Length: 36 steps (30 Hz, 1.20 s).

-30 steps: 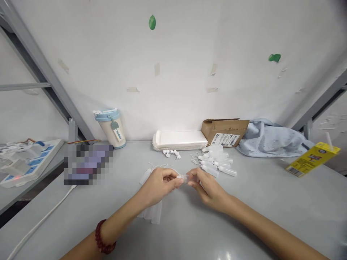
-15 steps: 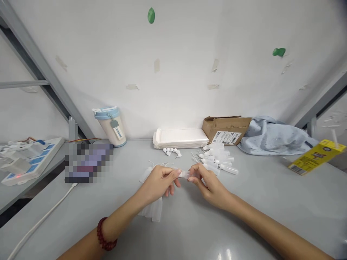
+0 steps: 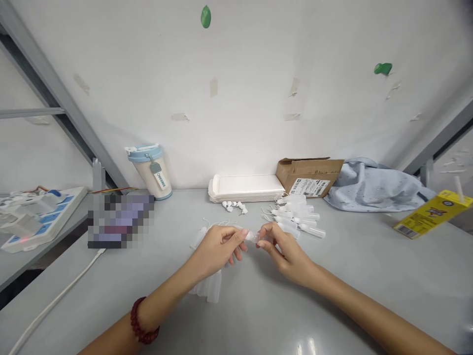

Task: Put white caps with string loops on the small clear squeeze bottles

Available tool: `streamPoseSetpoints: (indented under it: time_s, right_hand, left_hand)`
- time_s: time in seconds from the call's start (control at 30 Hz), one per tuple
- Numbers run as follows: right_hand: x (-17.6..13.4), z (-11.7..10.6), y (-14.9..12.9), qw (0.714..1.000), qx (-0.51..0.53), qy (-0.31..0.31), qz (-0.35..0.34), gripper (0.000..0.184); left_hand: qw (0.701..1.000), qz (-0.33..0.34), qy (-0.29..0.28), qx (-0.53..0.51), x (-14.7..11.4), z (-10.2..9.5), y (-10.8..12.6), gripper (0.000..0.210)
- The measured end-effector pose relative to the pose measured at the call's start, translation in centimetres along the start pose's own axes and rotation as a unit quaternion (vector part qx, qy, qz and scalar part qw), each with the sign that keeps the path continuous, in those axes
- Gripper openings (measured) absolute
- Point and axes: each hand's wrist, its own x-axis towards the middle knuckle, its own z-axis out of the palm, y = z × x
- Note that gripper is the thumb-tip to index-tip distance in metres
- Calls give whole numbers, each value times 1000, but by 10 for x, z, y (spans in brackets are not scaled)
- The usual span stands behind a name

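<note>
Your left hand [image 3: 219,249] and right hand [image 3: 284,250] pinch opposite ends of 1 small tube [image 3: 252,236] above the surface [image 3: 362,276], seemingly to steady it; other tubes [image 3: 312,230] lie just beyond, probably for easy reach.

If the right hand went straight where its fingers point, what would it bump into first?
The right hand would likely meet the small clear piece between the hands first, then the left hand; depth is unclear.
</note>
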Motion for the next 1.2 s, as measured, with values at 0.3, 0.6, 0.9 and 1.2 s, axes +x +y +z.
streamPoseSetpoints:
  time_s: [0.3,0.6,0.9,1.2]
  right_hand:
    - [3,-2,-6,996,76,-20,35,13]
    - [2,-1,-8,985,157,-35,58,15]
    - [5,0,-9,939,318,-48,126,26]
    - [9,-1,-6,977,182,61,96,24]
  left_hand:
    - [980,119,26,154,-4,2,0,26]
    - [996,59,16,71,-5,2,1,28]
    - [999,21,-3,-35,-3,-1,3,31]
    - [993,-44,19,-104,2,-2,2,35]
